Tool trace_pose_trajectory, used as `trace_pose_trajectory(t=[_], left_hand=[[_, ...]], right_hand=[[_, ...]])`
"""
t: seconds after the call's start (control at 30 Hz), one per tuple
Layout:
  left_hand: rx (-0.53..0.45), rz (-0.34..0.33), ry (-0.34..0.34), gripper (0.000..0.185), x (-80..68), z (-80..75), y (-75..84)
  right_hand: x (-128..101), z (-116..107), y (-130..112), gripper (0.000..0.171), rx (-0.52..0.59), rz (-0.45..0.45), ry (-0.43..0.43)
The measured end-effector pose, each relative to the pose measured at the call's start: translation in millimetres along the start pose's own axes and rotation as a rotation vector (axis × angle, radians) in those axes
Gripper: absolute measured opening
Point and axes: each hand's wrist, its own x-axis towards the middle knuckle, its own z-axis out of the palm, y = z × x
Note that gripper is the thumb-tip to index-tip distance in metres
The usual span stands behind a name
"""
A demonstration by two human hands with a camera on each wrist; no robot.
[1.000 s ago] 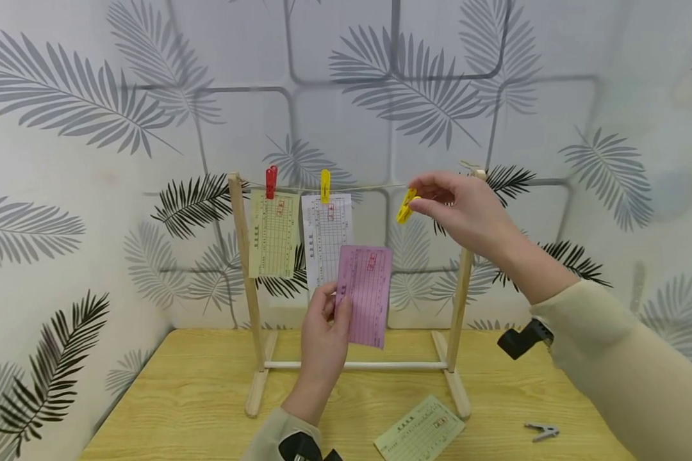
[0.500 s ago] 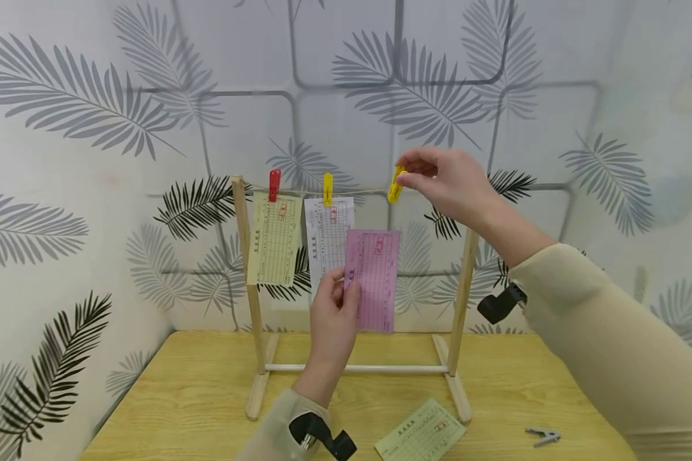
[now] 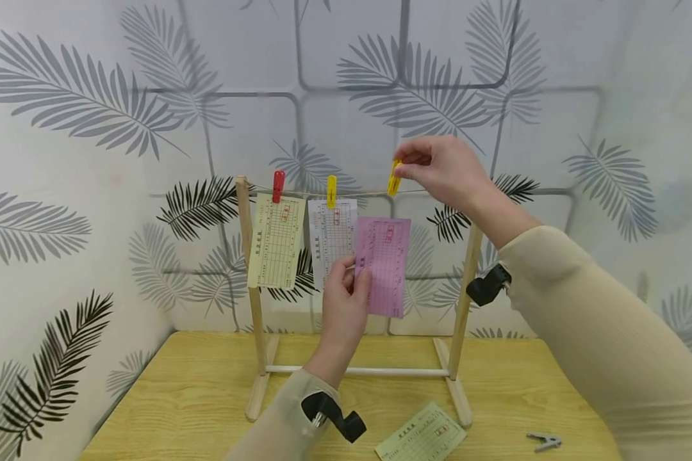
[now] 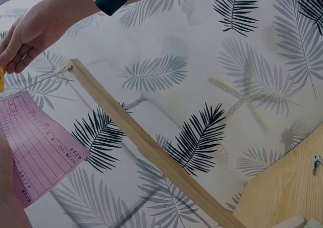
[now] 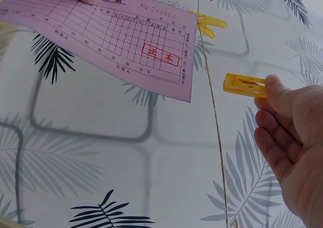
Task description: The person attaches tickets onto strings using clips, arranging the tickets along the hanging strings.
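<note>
Left hand (image 3: 346,301) pinching pink slip (image 3: 385,262), holding it up just below string (image 3: 363,192) | right hand (image 3: 444,169) gripping yellow peg (image 3: 394,178) at string, above slip | rack (image 3: 248,288) standing on table (image 3: 179,397)

A green slip (image 3: 420,433) and grey clip (image 3: 543,440) — lying on the table (image 3: 179,390)

Bright, even light with soft shadows on the wall; head view edges bend, perhaps slightly blurred.
</note>
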Motion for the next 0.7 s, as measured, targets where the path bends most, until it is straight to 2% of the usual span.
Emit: trace_pose_trajectory(t=[0.3,0.7], left_hand=[[0.015,0.004,-0.005,0.025,14.4,9.1,-4.5],[0.006,-0.009,0.038,0.026,31.0,16.7,-9.5]], right_hand=[[9.8,0.0,-1.3,0.024,-0.054,0.039,-0.026],[15.0,6.1,-10.9,0.025,-0.108,0.077,-0.052]])
